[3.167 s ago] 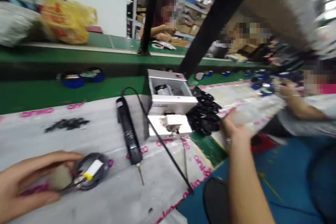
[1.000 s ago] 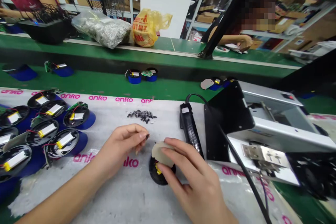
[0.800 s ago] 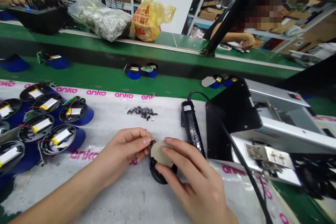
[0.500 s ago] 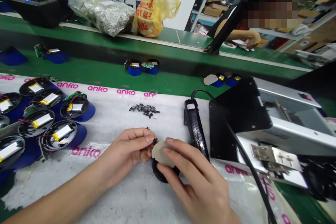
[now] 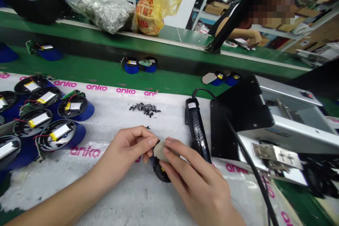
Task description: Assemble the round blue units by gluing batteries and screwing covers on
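Note:
My right hand [image 5: 197,174] holds a flat, beige-grey round plate [image 5: 160,150] between thumb and fingers, tilted over a round blue-and-black housing [image 5: 160,173]. A bit of yellow shows inside that housing, which is mostly covered by the plate and my fingers. At the plate's left edge, the thumb and index finger of my left hand [image 5: 134,144] are pinched on a small black piece, largely hidden by the fingertips. Beyond my hands lies a pile of small black pieces [image 5: 145,108], with one loose piece [image 5: 147,127] nearer to my left hand.
Blue housings with battery packs [image 5: 59,132] crowd the left. A black taped tool [image 5: 196,127] with a cable lies to the right, beside a metal-and-black machine [image 5: 241,120]. More housings [image 5: 131,65] stand on the green surface behind. Across the bench, a person's hand [image 5: 254,38] is visible.
The plate in my right hand has tilted, and more of the housing's inside shows below it. My left fingertips have come closer to the plate's edge. The view has shifted slightly.

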Action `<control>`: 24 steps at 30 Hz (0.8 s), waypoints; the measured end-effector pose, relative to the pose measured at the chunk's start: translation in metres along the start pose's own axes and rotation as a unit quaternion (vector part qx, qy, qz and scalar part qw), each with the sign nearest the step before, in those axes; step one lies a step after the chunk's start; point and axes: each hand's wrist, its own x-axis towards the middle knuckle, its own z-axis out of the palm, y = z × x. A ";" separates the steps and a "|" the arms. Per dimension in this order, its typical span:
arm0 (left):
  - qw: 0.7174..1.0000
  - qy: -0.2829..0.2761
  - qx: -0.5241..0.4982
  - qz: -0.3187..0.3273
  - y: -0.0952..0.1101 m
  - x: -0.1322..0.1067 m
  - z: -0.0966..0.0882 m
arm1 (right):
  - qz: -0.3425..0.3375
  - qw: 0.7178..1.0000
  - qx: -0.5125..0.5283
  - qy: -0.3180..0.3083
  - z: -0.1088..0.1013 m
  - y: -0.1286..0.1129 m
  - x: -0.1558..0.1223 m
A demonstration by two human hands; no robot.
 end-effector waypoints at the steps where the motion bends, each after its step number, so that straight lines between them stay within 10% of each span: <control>1: 1.000 -0.003 0.027 0.014 0.000 0.000 -0.001 | 0.001 1.000 -0.002 -0.004 -0.001 0.000 0.000; 17: 0.913 -0.111 0.353 0.174 -0.010 -0.002 0.002 | 0.133 0.972 0.177 -0.075 -0.030 0.008 -0.001; 24: 0.941 -0.141 0.292 0.097 -0.004 -0.003 0.003 | 0.209 0.951 0.216 -0.076 -0.027 0.000 -0.020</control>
